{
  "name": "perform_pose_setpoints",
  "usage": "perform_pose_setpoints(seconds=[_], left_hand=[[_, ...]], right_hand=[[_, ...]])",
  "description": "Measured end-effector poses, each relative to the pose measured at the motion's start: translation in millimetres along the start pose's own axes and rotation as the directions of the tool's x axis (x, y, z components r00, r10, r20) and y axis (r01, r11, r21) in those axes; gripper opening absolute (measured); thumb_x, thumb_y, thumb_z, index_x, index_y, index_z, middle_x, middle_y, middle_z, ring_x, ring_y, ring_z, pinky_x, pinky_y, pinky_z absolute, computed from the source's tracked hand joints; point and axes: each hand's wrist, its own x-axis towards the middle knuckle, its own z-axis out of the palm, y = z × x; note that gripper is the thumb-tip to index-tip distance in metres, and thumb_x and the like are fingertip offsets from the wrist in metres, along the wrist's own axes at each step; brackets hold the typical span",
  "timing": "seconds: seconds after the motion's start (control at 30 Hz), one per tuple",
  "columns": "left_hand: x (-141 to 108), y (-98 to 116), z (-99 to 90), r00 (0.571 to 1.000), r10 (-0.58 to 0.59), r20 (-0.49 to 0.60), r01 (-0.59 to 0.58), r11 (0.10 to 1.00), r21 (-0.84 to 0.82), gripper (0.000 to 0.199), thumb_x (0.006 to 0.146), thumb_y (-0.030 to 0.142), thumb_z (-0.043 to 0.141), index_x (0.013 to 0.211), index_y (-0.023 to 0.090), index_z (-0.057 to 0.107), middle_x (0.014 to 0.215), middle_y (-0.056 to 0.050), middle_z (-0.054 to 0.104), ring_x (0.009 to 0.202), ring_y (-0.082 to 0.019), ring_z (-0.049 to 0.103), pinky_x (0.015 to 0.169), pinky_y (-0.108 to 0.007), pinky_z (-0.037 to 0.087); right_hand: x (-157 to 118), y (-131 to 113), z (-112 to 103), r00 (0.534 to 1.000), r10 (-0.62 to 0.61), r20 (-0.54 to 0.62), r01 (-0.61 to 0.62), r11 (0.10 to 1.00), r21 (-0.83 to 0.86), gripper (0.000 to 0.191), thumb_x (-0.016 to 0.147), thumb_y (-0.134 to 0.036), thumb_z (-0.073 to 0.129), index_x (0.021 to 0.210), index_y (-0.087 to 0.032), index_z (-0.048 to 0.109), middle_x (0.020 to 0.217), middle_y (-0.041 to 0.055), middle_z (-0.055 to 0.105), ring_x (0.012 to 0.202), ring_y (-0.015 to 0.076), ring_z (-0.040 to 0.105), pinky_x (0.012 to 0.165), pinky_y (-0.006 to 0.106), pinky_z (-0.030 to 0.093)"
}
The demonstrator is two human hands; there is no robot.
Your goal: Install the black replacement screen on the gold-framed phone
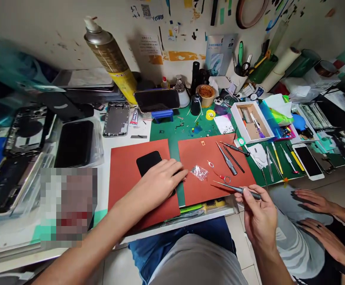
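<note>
A black phone [148, 161] lies face up on the left reddish-brown mat [122, 174]. Across it rests my left hand [163, 176], fingers stretched to the right past the phone's edge, covering much of it. My right hand [257, 211] holds a slim grey screwdriver [246, 192] at the front edge of the right mat [192, 152], its thin tip pointing left. On that mat are a small clear bag of tiny parts [200, 172], a SIM ejector pin [210, 163], a ring with a red piece [226, 179], another grey screwdriver [227, 159] and a dark thin tool [234, 159].
A propped-up phone [157, 99] stands at the back on a blue stand [162, 114]. A yellow spray can [113, 59] leans nearby. Tweezers [270, 163] and a white phone [308, 161] lie right. Another person's hands [315, 200] rest at far right. A white box [252, 122] holds tools.
</note>
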Motion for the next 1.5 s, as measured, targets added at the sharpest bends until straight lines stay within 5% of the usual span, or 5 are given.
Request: perform_pose_setpoints(seconds=[0.2,0.53,0.87,1.5], left_hand=[[-0.2,5.0,10.7,0.998,0.039,0.042,-0.040,0.999,0.024,0.037,0.109,0.006,0.044,0.138,0.010,0.067,0.122,-0.011,0.073,0.112,-0.026,0.062,0.096,-0.041,0.049],[4.9,16.0,4.5,0.993,0.019,0.114,-0.023,0.999,0.042,0.048,0.107,0.003,0.043,0.153,0.007,0.054,0.130,-0.013,0.070,0.121,-0.028,0.059,0.102,-0.044,0.047],[-0.1,17.9,7.9,0.999,0.011,0.043,-0.016,0.993,0.121,0.053,0.102,0.003,0.048,0.154,0.008,0.058,0.141,-0.014,0.068,0.136,-0.030,0.057,0.118,-0.047,0.043],[-2.8,18.8,11.8,0.997,-0.055,0.051,0.052,0.997,0.058,0.046,0.104,0.010,0.055,0.148,0.013,0.063,0.145,-0.015,0.068,0.137,-0.029,0.060,0.118,-0.045,0.046]], right_hand=[[-11.6,19.9,2.7,0.999,-0.040,-0.033,0.036,0.993,-0.111,0.044,0.085,-0.044,0.095,0.113,-0.020,0.071,0.090,0.0038,0.082,0.074,0.0198,0.082,0.071,0.031,0.067],[-13.8,26.2,15.1,0.998,-0.006,-0.066,-0.004,0.989,-0.150,0.047,0.083,-0.046,0.097,0.114,-0.021,0.072,0.092,0.0051,0.084,0.076,0.0223,0.083,0.075,0.035,0.067],[-17.2,28.1,35.4,0.998,-0.002,-0.066,-0.010,0.984,-0.180,0.044,0.084,-0.046,0.096,0.111,-0.020,0.072,0.094,0.0063,0.085,0.078,0.0226,0.085,0.077,0.034,0.070],[-9.9,21.8,38.3,0.998,-0.043,-0.050,0.027,0.956,-0.292,0.044,0.085,-0.047,0.096,0.110,-0.019,0.073,0.088,0.0067,0.085,0.078,0.0245,0.085,0.076,0.035,0.068]])
